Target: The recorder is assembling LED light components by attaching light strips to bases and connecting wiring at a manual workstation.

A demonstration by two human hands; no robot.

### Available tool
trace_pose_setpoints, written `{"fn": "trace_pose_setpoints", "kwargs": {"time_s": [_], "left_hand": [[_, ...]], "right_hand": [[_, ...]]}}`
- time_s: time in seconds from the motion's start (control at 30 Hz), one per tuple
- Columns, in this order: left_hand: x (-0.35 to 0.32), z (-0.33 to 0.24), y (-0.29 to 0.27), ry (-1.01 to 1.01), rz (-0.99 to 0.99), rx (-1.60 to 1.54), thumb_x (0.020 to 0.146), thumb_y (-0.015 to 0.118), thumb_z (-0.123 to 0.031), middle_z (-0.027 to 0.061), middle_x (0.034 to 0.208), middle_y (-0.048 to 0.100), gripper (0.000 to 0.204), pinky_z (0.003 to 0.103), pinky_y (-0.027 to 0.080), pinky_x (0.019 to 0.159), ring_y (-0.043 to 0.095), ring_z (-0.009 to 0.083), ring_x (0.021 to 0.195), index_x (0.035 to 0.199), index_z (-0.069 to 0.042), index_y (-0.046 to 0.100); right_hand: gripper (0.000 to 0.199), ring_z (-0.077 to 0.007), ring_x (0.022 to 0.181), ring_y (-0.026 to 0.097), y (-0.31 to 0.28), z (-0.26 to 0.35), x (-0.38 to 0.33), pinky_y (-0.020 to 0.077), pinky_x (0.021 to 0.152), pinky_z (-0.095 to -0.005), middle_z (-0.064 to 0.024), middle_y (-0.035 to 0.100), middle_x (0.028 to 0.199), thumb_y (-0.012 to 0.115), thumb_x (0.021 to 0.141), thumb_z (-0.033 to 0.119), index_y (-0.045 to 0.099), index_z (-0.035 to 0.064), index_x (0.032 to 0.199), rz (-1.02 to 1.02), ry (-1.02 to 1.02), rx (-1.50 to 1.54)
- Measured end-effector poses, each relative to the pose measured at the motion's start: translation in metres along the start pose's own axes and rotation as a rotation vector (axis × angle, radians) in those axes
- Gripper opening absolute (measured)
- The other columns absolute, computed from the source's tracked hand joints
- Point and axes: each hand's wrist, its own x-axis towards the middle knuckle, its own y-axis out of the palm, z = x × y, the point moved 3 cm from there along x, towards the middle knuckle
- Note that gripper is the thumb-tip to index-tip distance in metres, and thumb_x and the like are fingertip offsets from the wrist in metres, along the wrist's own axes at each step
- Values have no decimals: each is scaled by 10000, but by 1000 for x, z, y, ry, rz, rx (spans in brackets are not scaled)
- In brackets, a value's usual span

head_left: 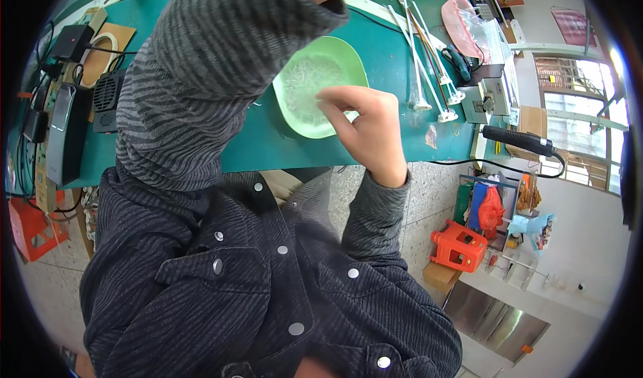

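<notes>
Head camera, centre: the right hand [372, 124] has fingertips pinched together, on what I can't tell, over a green bowl [351, 59] likely set close for easy reach, left hand unseen.

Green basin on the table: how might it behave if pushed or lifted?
The green basin looks like thin plastic, so probably light and slightly flexible. Its broad, low shape suggests sliding rather than tipping. The clear bits inside look loose and would likely shift.
</notes>
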Motion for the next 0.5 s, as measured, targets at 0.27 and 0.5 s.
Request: {"fn": "trace_pose_setpoints", "kwargs": {"time_s": [0.27, 0.5], "left_hand": [[2, 1, 37, -179, 129, -166, 872, 601, -115, 43, 664, 565, 130, 241, 391, 521, 518, 97, 622, 797, -40, 525], [-24, -13, 64, -351, 21, -214, 934, 513, -237, 65, 660, 572, 209, 220, 391, 533, 544, 118, 606, 990, -41, 466]], "right_hand": [[91, -117, 697, 632, -42, 28, 10, 487, 598, -224, -118, 715, 886, 715, 796, -27, 690, -35, 883, -696, -134, 326], [225, -195, 802, 584, -52, 72, 17, 473, 642, -281, -77, 663, 893, 743, 700, -60, 739, 14, 913, -933, -399, 223]]}}
